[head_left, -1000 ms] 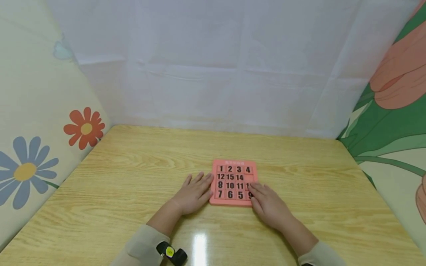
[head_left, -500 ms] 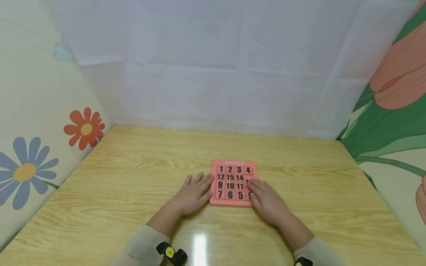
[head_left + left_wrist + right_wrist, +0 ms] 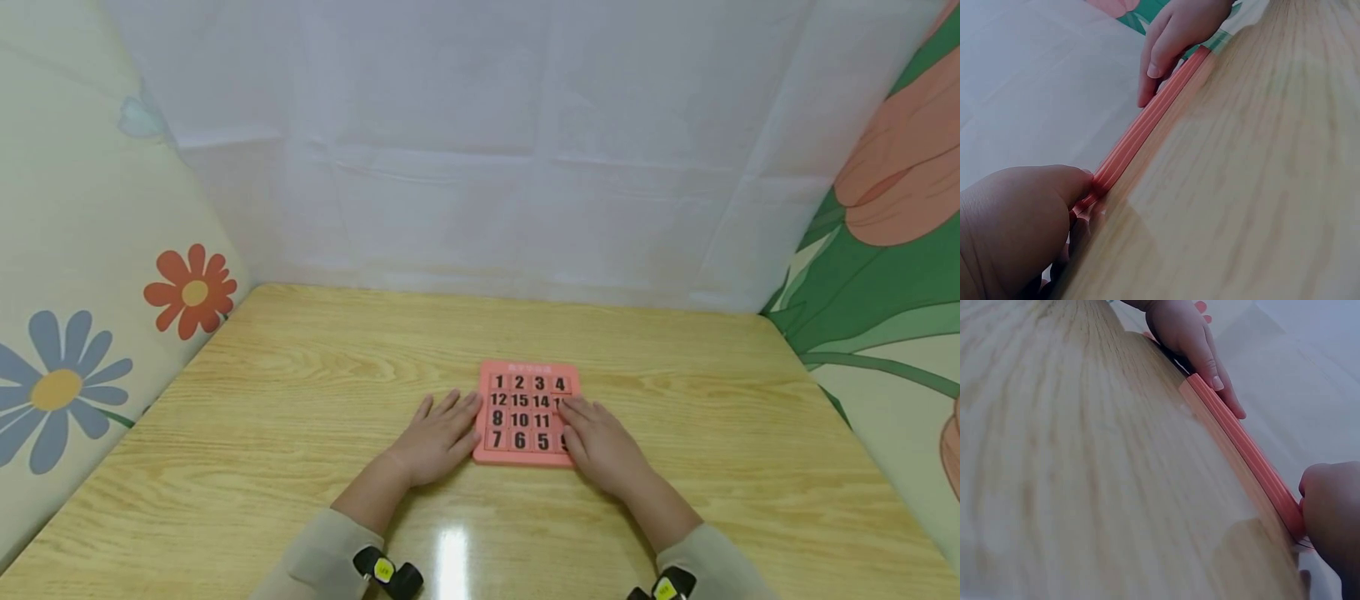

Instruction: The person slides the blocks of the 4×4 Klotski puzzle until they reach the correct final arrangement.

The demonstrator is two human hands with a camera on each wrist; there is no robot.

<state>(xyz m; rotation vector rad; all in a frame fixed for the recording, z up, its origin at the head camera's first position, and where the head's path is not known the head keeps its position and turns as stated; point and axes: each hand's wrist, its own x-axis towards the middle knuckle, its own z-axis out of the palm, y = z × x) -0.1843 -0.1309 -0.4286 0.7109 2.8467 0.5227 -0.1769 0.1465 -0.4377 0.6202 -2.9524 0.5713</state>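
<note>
A pink number slide puzzle [image 3: 517,457] lies flat on the wooden table, its tiles printed with black numerals. Along its left edge rests my left hand [image 3: 435,439], palm down with extended fingers. My right hand [image 3: 606,446] reaches over the right side, its fairly straight fingertips pressing a tile [image 3: 558,404] at the right end of the second row. Only a first digit 1 shows on that tile; the fingers cover the rest. Below it the third-row slot is bare where visible, and the 9 tile underneath is mostly hidden. Both wrist views show the puzzle's ridged side [image 3: 1147,128] between the hands.
The wooden table [image 3: 322,350] reaches back to a white cloth [image 3: 450,167]. Flower-patterned panels flank it left [image 3: 60,208] and right [image 3: 885,283]. Black bands with yellow-faced devices [image 3: 384,570] sit at both wrists.
My right fingers have slid the tile starting with 1 upward from the third row to the second, opening the slot below. My left hand and the puzzle frame stay in place.
</note>
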